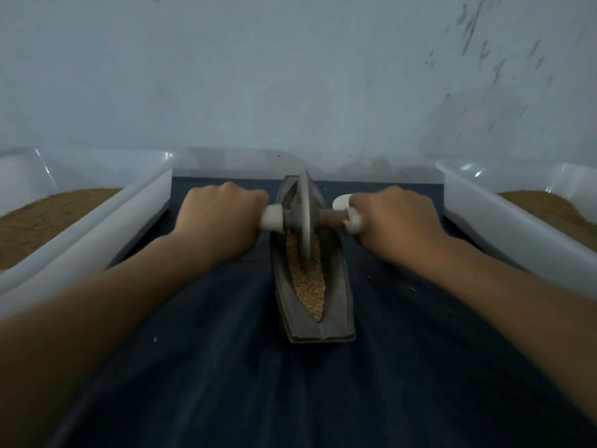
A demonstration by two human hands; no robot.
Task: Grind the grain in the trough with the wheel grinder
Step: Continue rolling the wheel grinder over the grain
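Observation:
A narrow, boat-shaped grey trough [339, 286] lies lengthwise on a dark blue cloth in the middle of the view. Tan grain [308, 282] fills its groove. A grey metal wheel grinder [304, 215] stands upright in the groove, toward the far half of the trough, with a wooden axle through its hub. My left hand [223, 218] grips the axle's left end. My right hand [392, 218] grips the right end. White covers sit on my thumbs and one right finger beside the wheel.
A white plastic tub [106, 221] holding brown ground material stands at the left, and a second white tub [504, 221] with similar material stands at the right. A pale wall rises directly behind the trough. The dark cloth [258, 383] stretches toward me.

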